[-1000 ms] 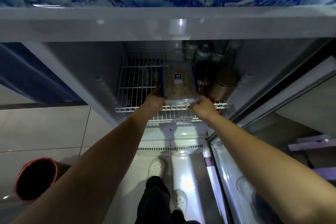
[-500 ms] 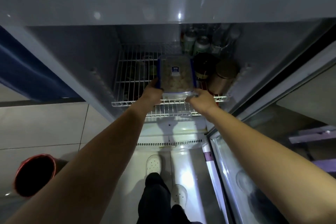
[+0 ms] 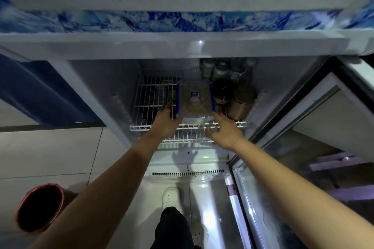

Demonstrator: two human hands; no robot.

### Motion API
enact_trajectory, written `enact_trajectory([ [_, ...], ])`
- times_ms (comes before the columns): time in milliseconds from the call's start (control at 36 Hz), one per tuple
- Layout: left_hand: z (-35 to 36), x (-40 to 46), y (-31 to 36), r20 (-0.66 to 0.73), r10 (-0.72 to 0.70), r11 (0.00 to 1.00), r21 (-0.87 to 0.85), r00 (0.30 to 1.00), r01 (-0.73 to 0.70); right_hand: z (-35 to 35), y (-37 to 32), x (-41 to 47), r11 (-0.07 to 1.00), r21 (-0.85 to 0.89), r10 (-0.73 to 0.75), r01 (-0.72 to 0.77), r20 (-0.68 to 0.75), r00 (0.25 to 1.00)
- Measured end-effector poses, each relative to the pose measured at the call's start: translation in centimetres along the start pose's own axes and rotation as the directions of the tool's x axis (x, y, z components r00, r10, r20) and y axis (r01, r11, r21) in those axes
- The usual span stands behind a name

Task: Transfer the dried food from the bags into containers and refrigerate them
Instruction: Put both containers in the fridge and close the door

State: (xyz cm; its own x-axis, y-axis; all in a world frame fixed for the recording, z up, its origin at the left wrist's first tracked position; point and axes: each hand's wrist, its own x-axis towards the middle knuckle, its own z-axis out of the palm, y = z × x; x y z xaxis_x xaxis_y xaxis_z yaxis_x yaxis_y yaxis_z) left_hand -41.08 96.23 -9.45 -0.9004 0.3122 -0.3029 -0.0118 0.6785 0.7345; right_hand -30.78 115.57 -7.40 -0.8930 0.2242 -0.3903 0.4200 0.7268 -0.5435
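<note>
A: Position of container [image 3: 194, 100]?
B: Flat on wire shelf [image 3: 153, 95] inside open fridge [image 3: 97, 91], near the shelf's front edge. Clear box, blue clips on both long sides, brownish dried food visible through the lid.

A: Label on lid?
B: Small blue-and-white sticker at lid centre. Lettering too small to read.

A: Left hand [image 3: 165, 122]?
B: At the near left corner of the container, fingertips against the blue clip. Fingers look fairly straight, not wrapped round anything.

A: Right hand [image 3: 223, 130]?
B: Spread and relaxed, forefinger tip at the near right corner of the container. Touching or just short of it: cannot tell. Holding nothing.

A: Neighbours on the shelf?
B: Dark jar [image 3: 222, 90] just right of the container, brass-coloured tin [image 3: 241, 101] beside that. Bottles [image 3: 220, 69] at the back right; labels unreadable.

A: Other writing?
B: Blue mark and blurred reddish letters on the fridge's top panel, upper right. Illegible. Blue ice-pattern strip below it.

A: Elsewhere?
B: Glass door [image 3: 263, 198] swung open at right. Red-rimmed bin [image 3: 39, 207] on tiled floor at left. White shoe [image 3: 171, 197] below the fridge front.
</note>
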Motion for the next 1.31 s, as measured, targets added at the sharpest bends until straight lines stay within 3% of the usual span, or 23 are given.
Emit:
enact_trajectory([
  [83, -1.2, -3.5, -0.8, -0.036, 0.075, 0.972, 0.226, 0.996, -0.065, -0.7, 0.0, -3.2, 0.984, -0.169, -0.069, 0.061, -0.04, 0.997],
  [167, -1.8, -9.3, -1.0, -0.104, 0.146, 0.94, 0.325, 0.984, -0.105, -0.3, -0.3, -6.7, 0.964, -0.235, -0.151, 0.126, -0.094, 0.984],
  [278, -1.1, -16.4, -2.6, -0.169, 0.185, 0.926, 0.359, 0.968, -0.114, 2.2, -0.3, -11.4, 0.968, -0.14, -0.23, 0.206, -0.182, 0.956],
  [389, 0.7, -21.8, -6.4, -0.143, 0.191, 0.912, 0.392, 0.971, -0.122, 6.3, 0.1, -15.1, 0.981, 0.007, -0.189, 0.192, -0.16, 0.969],
  [444, 1.1, -23.9, -8.2, -0.133, 0.148, 0.924, 0.372, 0.98, -0.09, 7.8, 0.1, -16.5, 0.98, 0.063, -0.181, 0.19, -0.131, 0.975],
  [611, -2.1, -27.7, -10.0, -0.184, 0.057, 0.933, 0.36, 0.981, 0.013, 8.7, -2.4, -18.4, 0.959, 0.017, -0.279, 0.282, -0.092, 0.956],
  [889, -9.5, -36.7, -15.3, -0.369, -0.122, 0.959, 0.197, 0.921, 0.205, 16.8, -14.1, -22.6, 0.896, -0.004, -0.441, 0.444, 0.11, 0.891],
  [1083, -14.9, -49.1, -22.5, -0.516, -0.411, 0.903, -0.119, 0.752, 0.412, 25.0, -24.2, -28.9, 0.776, -0.015, -0.59, 0.63, 0.336, 0.734],
  [1167, -16.4, -54.1, -26.1, -0.593, -0.489, 0.864, -0.228, 0.64, 0.449, 29.0, -27.8, -31.4, 0.724, 0.041, -0.647, 0.689, 0.385, 0.658],
  [1306, -16.3, -63.5, -31.6, -0.651, -0.654, 0.746, -0.468, 0.386, 0.474, 35.4, -32.7, -36.2, 0.598, 0.123, -0.71, 0.792, 0.539, 0.452],
])
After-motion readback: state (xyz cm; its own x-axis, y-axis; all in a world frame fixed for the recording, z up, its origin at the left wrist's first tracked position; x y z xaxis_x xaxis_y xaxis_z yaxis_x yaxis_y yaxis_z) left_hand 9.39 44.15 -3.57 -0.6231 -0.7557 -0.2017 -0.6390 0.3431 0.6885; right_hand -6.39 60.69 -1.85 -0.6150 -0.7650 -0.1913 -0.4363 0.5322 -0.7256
